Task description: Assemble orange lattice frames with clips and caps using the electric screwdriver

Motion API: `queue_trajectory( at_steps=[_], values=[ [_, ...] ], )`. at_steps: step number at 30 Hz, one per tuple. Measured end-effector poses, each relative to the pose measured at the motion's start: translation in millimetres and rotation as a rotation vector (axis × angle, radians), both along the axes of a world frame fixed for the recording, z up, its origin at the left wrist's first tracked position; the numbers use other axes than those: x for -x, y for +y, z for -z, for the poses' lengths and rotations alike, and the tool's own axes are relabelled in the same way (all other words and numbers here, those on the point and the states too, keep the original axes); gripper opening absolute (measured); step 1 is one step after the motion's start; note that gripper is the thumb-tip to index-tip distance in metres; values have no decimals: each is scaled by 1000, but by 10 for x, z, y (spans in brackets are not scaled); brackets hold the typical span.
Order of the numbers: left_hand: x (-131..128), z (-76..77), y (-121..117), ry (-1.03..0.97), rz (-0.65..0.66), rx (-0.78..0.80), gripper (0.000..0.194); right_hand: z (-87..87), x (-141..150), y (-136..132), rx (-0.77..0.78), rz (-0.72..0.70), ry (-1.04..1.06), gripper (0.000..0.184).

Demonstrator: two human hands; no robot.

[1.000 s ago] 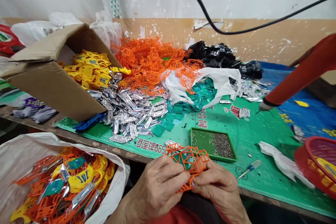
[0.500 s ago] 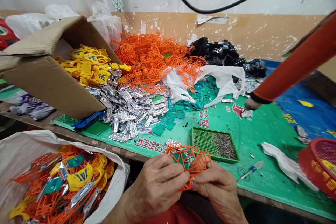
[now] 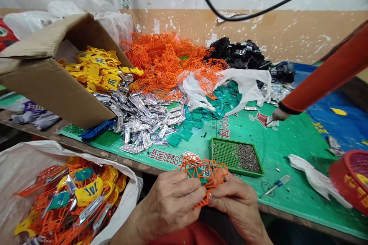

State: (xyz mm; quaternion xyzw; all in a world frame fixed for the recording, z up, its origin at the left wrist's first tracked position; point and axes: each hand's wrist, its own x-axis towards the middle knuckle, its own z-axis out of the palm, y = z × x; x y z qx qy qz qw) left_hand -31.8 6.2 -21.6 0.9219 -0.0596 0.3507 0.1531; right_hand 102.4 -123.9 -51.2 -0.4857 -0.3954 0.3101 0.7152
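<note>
Pinching an orange frame (image 3: 211, 174), left hand (image 3: 176, 195) and right hand (image 3: 237, 197) hold its long axis crosswise (front unclear).

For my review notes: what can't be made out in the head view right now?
Orange frame, head view: partly covered by the left hand and right hand.
White sack, head view: cut off by the left and bottom edges; anything deeper is hidden under the upper parts.
Red basket, head view: cut off by the right edge.
Small metal pieces in the green tray, head view: too small and heaped to count.
</note>
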Motion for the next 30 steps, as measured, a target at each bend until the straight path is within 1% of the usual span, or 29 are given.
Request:
queue_trajectory(
  at_steps=[5,7,9,11,13,15,16,18,20,22,24,27,30],
  values=[
    [-9,-27,-12,-4,2,-23,13,-40,-18,-1,7,12,-74,16],
    [4,-22,-22,2,-10,-32,12,-65,-26,-4,-11,8,-100,15],
    [23,-10,-29,8,-26,-44,12,-86,-31,-21,-37,6,-173,16],
    [41,-1,-28,18,-46,-67,12,-94,-30,-59,-20,55,-358,21],
    [54,1,-22,34,-58,-94,12,-87,-24,-112,41,160,-586,29],
    [58,-8,-17,43,-55,-112,12,-75,-19,-159,96,234,-747,34],
    [57,-15,-16,46,-49,-114,11,-71,-20,-175,110,233,-806,35],
    [51,-27,-18,56,-34,-112,10,-62,-34,-184,115,185,-900,38],
    [45,-33,-26,74,-28,-110,10,-45,-59,-172,91,150,-1005,41],
    [44,-28,-37,89,-49,-111,10,-7,-82,-153,54,159,-1058,41],
    [53,-13,-49,52,-108,-115,10,52,-88,-138,29,205,-1072,40],
    [87,22,-61,-94,-228,-101,14,132,-55,-126,16,303,-1011,42],
    [125,59,-68,-176,-324,-67,10,142,7,-113,-1,397,-953,42]
  ],
)
